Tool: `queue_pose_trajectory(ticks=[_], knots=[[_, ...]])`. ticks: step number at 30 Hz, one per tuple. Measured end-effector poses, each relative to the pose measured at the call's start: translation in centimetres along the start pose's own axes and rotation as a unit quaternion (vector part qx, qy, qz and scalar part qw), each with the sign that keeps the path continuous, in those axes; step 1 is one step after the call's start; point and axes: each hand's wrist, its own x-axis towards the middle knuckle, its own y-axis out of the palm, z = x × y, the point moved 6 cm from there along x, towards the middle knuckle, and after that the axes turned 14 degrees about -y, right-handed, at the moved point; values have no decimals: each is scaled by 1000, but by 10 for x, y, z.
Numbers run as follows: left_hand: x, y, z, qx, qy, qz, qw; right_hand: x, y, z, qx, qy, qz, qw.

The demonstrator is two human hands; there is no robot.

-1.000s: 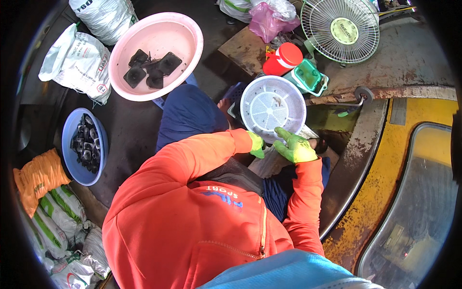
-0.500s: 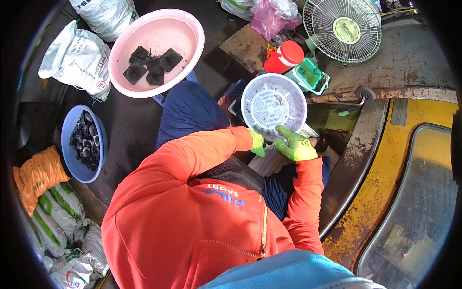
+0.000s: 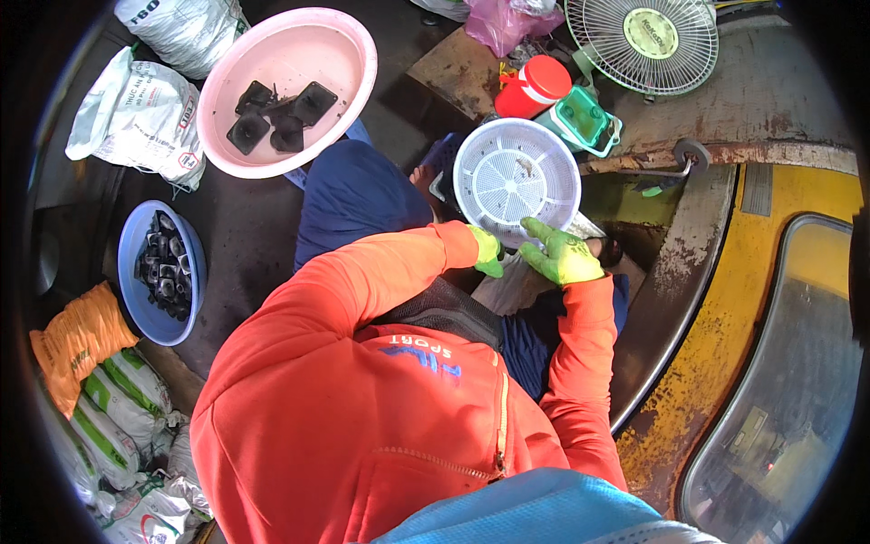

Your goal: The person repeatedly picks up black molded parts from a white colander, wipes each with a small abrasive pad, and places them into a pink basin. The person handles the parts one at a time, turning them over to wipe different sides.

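Observation:
A round white plastic basket (image 3: 513, 186) with a perforated bottom sits in front of me, tilted so I see into it. A few small dark bits lie on its mesh. My right hand (image 3: 565, 257), in a yellow-green glove, grips the near right rim, one finger over the edge and another below it. My left hand (image 3: 488, 251), gloved the same way, is closed beside the near left rim. Its fingers are curled, and whatever lies in them is hidden.
A pink basin (image 3: 217, 136) with black square-flanged parts stands ahead left; a blue basin (image 3: 134, 299) of small dark parts is at left. White sacks (image 3: 145, 113) line the left side. A red jug (image 3: 535, 83), green container (image 3: 582, 118) and fan (image 3: 648, 41) stand ahead right.
The view has shifted slightly, so the surroundings sit a little differently in the picture. Both hands stay at the basket's near rim, with hardly any change in their grip.

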Motion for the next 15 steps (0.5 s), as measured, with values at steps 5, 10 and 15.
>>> queue_pose_trajectory(ticks=[5,10,15], knots=[[8,5,-1,28,2,8,1000,0,0,-3,5,40,22,999],[8,4,1,17,-7,-4,1000,1,0,-2,17,42,29,999],[5,3,2,15,2,17,1000,1,1,-4,16,46,36,998]])
